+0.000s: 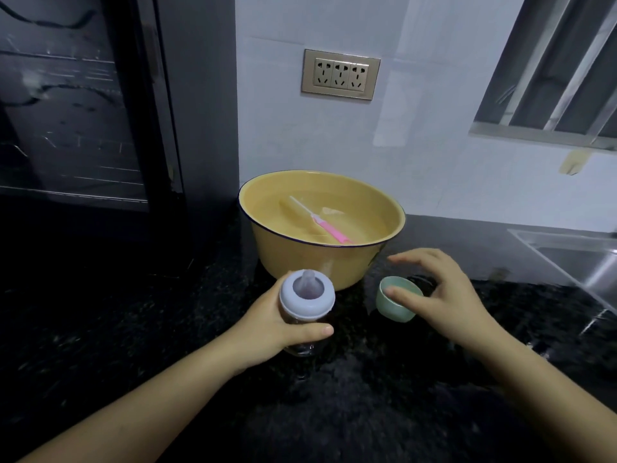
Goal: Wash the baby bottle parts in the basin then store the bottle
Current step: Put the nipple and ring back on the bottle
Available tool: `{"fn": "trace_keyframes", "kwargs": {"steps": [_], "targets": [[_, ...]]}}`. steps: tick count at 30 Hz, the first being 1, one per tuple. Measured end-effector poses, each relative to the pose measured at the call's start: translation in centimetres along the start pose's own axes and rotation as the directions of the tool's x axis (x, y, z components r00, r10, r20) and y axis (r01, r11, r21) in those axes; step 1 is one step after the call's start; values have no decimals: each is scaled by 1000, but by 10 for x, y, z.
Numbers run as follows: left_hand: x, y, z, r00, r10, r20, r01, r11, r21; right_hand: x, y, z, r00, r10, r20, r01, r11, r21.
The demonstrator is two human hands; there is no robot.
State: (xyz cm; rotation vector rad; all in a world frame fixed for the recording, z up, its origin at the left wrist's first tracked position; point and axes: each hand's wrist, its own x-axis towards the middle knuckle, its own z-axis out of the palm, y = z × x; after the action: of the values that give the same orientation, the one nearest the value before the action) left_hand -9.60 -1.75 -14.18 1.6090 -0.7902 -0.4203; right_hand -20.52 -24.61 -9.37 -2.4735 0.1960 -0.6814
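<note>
Black speckled bench (367, 396) running under a white tiled wall, dark glass cabinet (73, 111) standing at left. Left hand (267, 325) wrapping round the clear baby bottle (307, 302), upright, teat pointing up, just before the yellow basin (300, 262). Basin holding water and a pink brush (330, 230). Green cap (395, 304) sitting mouth up; right hand (444, 295) spreading its fingers, thumb touching the cap. Steel sink (584, 262) lying far right.

wall socket (340, 75) above dark counter (100, 312); sink (574, 262) at right.
</note>
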Motion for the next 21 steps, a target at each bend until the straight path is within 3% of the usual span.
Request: {"fn": "trace_keyframes", "kwargs": {"steps": [6, 11, 17, 21], "targets": [[1, 0, 0, 1000, -19, -10, 19, 999, -38, -8, 32, 12, 954, 231, 192, -225, 973, -50], [1, 1, -1, 999, -34, 25, 35, 998, -51, -9, 34, 15, 944, 309, 118, -321, 942, 97], [-2, 1, -12, 1000, -2, -23, 1, 1000, -12, -9, 1, -1, 967, 245, 64, -254, 936, 244], [-6, 8, -21, 996, 50, -73, -47, 998, 41, -7, -27, -12, 983, 90, 161, -141, 927, 346]]}}
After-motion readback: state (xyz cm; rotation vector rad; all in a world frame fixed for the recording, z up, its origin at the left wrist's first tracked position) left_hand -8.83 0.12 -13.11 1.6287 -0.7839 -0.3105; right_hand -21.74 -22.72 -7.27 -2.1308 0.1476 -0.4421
